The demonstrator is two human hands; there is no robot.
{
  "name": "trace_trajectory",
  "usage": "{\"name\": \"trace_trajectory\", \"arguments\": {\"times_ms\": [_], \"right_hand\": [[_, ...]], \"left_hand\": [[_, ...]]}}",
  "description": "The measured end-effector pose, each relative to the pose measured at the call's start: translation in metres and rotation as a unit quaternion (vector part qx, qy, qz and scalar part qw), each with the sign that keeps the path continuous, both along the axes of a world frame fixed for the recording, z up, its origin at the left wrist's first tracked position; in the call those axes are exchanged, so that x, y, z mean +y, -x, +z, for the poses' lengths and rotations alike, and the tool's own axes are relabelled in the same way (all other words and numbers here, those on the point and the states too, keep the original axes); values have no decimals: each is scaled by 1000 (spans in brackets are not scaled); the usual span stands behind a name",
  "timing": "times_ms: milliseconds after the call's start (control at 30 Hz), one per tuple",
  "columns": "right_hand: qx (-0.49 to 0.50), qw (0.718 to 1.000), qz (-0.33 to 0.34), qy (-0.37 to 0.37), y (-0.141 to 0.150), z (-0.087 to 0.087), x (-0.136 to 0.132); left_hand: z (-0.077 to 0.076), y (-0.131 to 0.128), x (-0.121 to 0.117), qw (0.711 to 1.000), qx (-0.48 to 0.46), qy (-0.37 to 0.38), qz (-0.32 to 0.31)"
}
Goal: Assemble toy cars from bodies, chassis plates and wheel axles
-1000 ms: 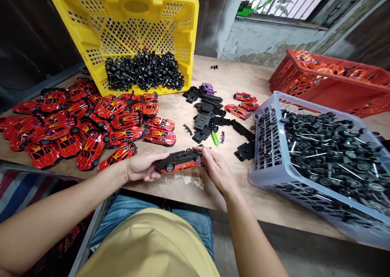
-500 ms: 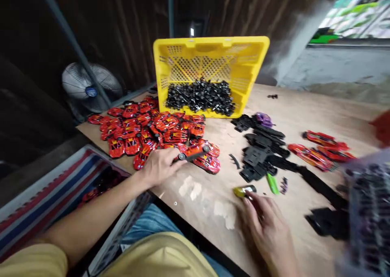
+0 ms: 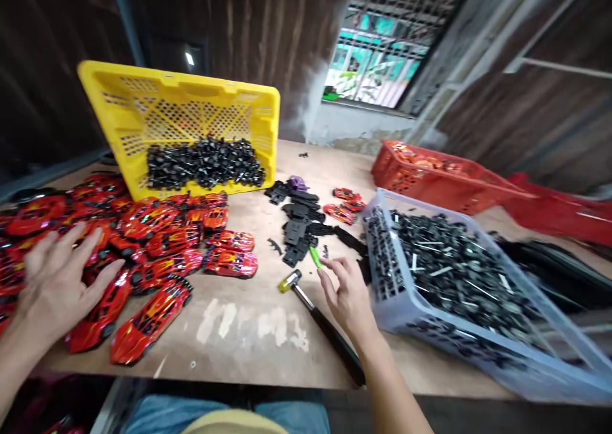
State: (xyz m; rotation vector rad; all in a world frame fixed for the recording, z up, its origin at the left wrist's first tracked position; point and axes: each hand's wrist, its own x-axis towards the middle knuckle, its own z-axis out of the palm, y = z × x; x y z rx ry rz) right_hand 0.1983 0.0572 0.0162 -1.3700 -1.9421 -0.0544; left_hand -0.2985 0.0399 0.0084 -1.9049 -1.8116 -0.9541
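Note:
My left hand [image 3: 57, 287] reaches over a pile of red toy cars [image 3: 165, 265], its fingers spread and gripping none of them. Two toy cars lie at the pile's front edge, one of them the red car [image 3: 143, 325] nearest me. On the right, my right hand [image 3: 347, 294] hovers by a bright green plastic piece [image 3: 315, 257], fingers apart; whether they touch it I cannot tell. A small hammer [image 3: 335, 341] with a yellow-tipped head and black handle lies on the table just left of that hand.
A tilted yellow crate [image 3: 182, 90] holds small black parts. Black plastic pieces [image 3: 299, 230] lie mid-table, with a purple car body [image 3: 297, 183] behind. To the right stand a clear bin [image 3: 396, 306] of black wheel parts and a red crate [image 3: 430, 182].
The view has swung right. My left hand has let go of the toy car it held and opened over the pile. My right hand has released the hammer, which now lies on the table.

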Motion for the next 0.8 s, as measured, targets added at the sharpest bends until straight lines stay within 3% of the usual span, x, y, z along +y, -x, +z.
{"name": "trace_trajectory", "arguments": {"times_ms": [100, 167, 300, 400, 467, 600, 700, 800], "right_hand": [[-30, 994, -97, -43, -27, 27, 15], [-64, 985, -163, -1, -35, 36, 40], [-130, 949, -253, 135, -30, 32, 119], [-134, 933, -277, 185, -33, 19, 177], [-139, 923, -280, 223, -43, 10, 207], [-137, 905, -266, 303, -71, -5, 245], [-102, 897, -271, 334, -84, -11, 256], [-41, 904, -281, 320, -88, -5, 255]], "left_hand": [[3, -55, 11, 996, -9, -72, -47], [6, -110, 20, 990, -10, -94, -104], [6, -230, 35, 956, -17, -13, -292], [0, -287, 43, 928, -29, -3, -372], [-7, -301, 49, 919, -47, 1, -393], [-20, -293, 62, 916, -92, -1, -390], [-22, -283, 71, 922, -118, -19, -369], [-17, -280, 76, 924, -142, -23, -353]]}}
